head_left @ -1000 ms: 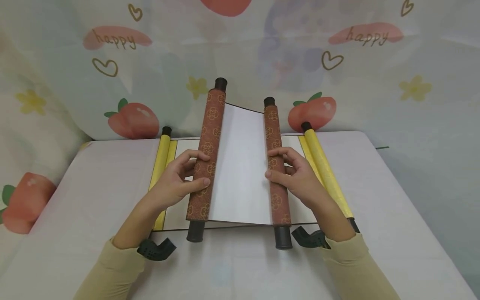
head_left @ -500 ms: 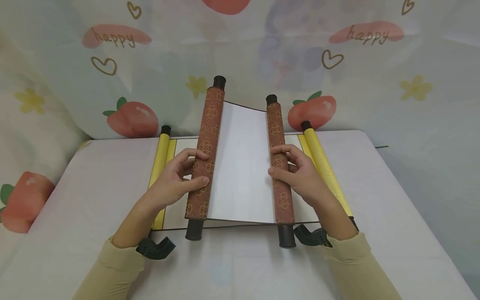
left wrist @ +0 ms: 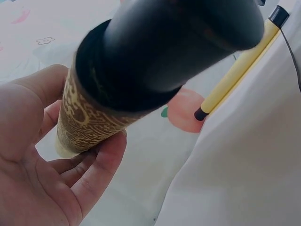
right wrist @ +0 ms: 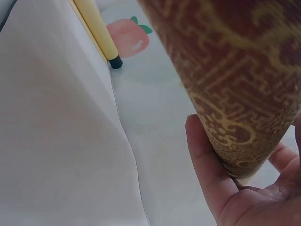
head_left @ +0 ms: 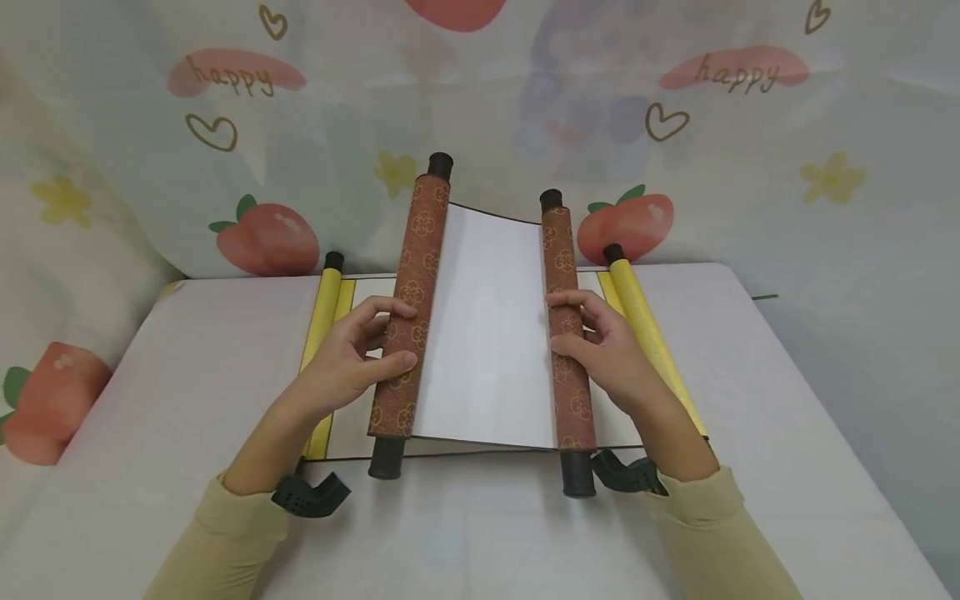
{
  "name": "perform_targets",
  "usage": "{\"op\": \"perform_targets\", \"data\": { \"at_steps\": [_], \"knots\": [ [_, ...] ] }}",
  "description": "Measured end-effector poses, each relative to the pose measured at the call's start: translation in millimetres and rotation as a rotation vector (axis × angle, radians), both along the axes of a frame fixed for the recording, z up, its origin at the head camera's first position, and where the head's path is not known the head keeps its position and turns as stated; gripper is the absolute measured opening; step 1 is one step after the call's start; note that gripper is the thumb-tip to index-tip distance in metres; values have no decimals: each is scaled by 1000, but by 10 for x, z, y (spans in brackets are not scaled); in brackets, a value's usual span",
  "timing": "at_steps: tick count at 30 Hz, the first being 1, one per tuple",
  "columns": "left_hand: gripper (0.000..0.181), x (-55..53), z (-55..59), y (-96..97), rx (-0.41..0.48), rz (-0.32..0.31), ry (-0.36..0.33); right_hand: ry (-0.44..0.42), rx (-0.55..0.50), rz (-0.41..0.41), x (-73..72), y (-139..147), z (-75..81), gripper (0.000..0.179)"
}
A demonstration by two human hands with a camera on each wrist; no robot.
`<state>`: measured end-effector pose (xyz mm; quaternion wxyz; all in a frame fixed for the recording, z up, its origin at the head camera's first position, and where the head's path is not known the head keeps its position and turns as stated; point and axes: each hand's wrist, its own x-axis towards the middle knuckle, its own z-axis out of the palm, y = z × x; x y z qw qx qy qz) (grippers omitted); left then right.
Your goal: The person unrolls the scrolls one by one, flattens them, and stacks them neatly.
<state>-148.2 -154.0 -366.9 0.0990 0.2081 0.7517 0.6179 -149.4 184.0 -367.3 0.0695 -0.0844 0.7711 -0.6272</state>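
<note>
A scroll with white paper [head_left: 483, 333] is held up over the table, partly unrolled between two brown patterned rolls with black end knobs. My left hand [head_left: 341, 367] grips the left roll [head_left: 422, 242] near its middle, thumb and fingers around it. Around the right roll [head_left: 570, 400] curl the fingers and thumb of my right hand [head_left: 611, 358]. The left wrist view shows a black knob [left wrist: 174, 42] close up, with the fingers behind it. In the right wrist view the gold-patterned roll [right wrist: 235, 89] lies in the grasp of the hand.
Beneath it, a second scroll with yellow rollers lies spread on the white table [head_left: 480, 542]; its left roller [head_left: 324, 312] and right roller [head_left: 652, 333] flank the hands. A printed cloth [head_left: 480, 100] hangs behind the table.
My right hand has moved a little to the right with its roll, and the white paper strip between the rolls has widened. My left hand has stayed nearly still.
</note>
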Motion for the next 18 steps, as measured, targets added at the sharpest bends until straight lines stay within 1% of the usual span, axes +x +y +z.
{"op": "perform_targets", "data": {
  "at_steps": [4, 10, 18],
  "knots": [
    [47, 0, 4, 3, 1, 0, -5, -28, -11, 14, 5, 16, -3, 51],
    [48, 0, 1, 19, 10, -7, -4, -28, -3, 35, -7, 70, -11, 54],
    [47, 2, -5, 5, 1, 2, -13, -3, 33, 12, -12, 91, 3, 51]
  ]
}}
